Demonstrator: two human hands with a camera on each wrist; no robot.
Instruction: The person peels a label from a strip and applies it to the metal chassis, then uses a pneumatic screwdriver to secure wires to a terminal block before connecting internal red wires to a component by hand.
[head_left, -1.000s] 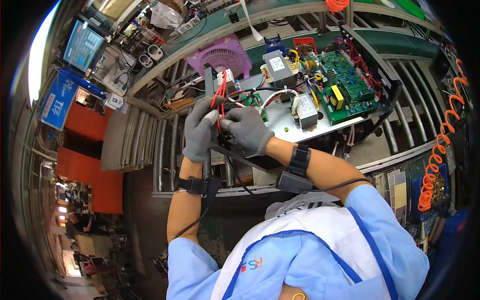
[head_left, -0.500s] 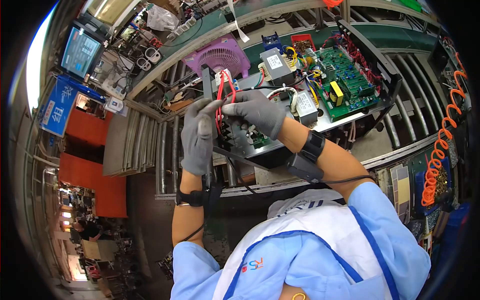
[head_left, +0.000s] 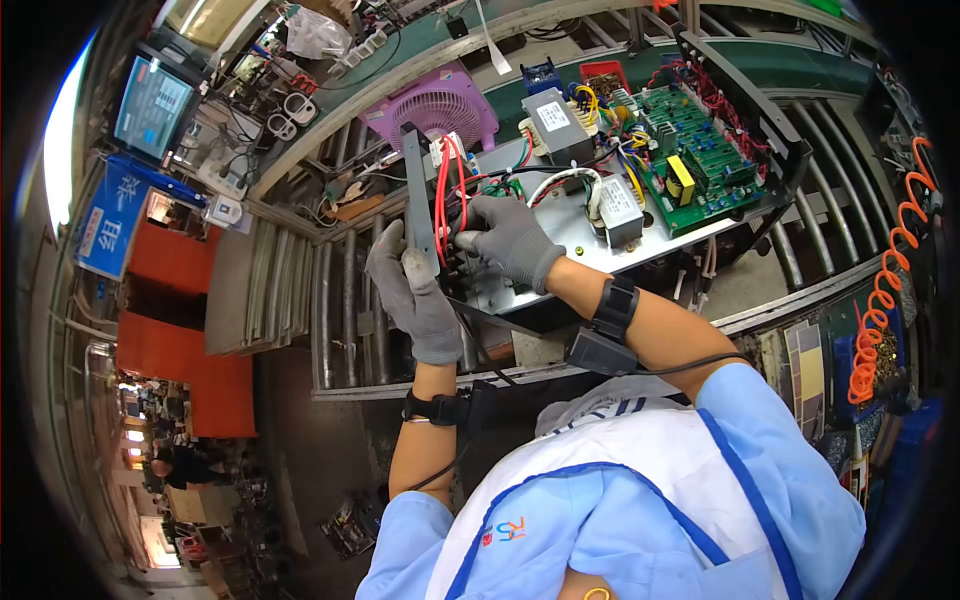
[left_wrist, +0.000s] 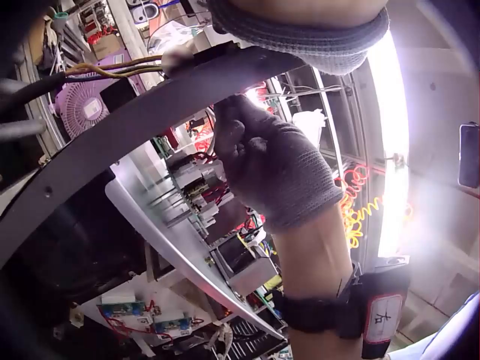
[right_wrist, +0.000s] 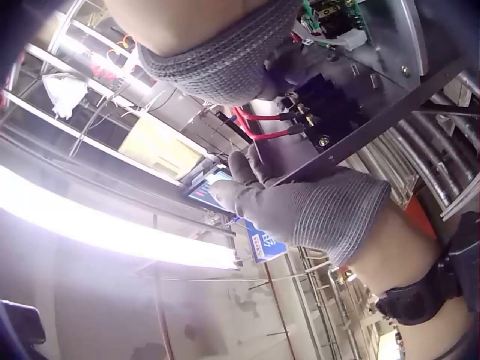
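Note:
My gloved right hand is over the terminal block, fingers curled, its thumb and forefinger pinching a red wire; the fingertips are partly hidden. Other red wires run to the block's screw terminals. They rise past a dark upright metal panel on the left side of the open metal chassis. Outside that panel is my gloved left hand, fingers loosely bent and apart, its thumb close to the panel's near end. In the left wrist view, the right hand shows beyond the panel.
Two transformers and a green circuit board sit in the chassis. Behind stands a purple fan. Rollers run under the chassis. An orange coiled hose hangs at right; a screen stands at left.
My left hand has let go of the red wires and moved down and right to the panel's near end. My right hand has come down among the wires by the terminal block.

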